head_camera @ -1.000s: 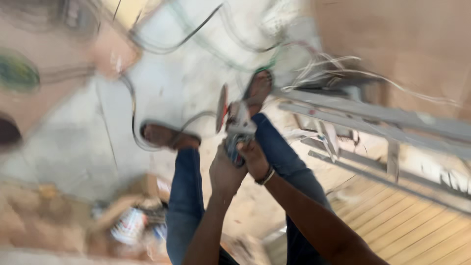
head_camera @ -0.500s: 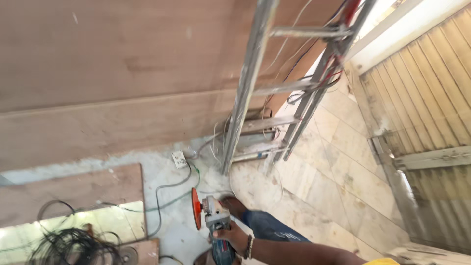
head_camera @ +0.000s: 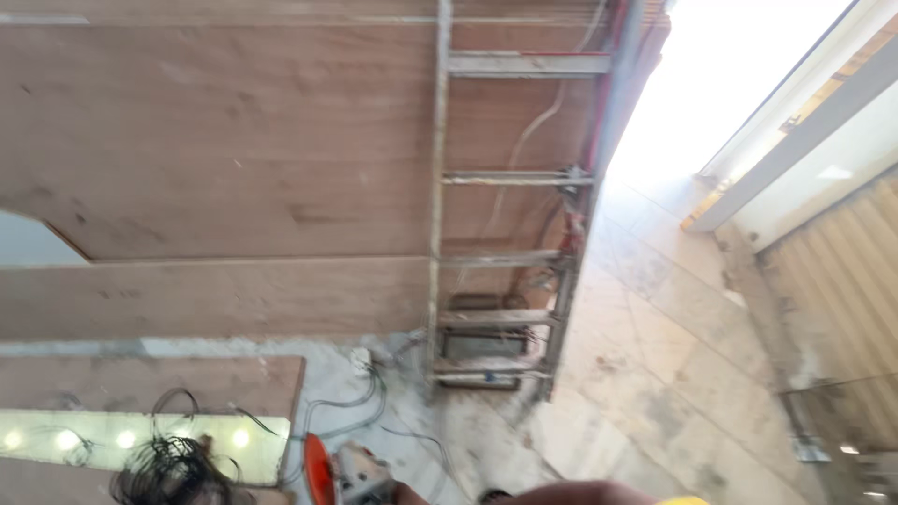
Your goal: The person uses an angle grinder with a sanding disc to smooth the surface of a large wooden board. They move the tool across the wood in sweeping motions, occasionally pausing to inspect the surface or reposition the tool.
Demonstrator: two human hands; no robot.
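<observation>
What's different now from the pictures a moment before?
The view swung up from the legs and floor to the plywood wall and metal ladder. The angle grinder with its orange disc slid to the bottom edge, and the hands that gripped it are now out of view; only a bit of arm shows. The ladder, the cables and the tiled floor stayed put.

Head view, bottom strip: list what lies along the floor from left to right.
Tangle of dark wires → lit panel with a row of small lights → angle grinder with an orange-red disc → metal ladder's foot → pale tiled floor → ribbed beige shutter.
</observation>
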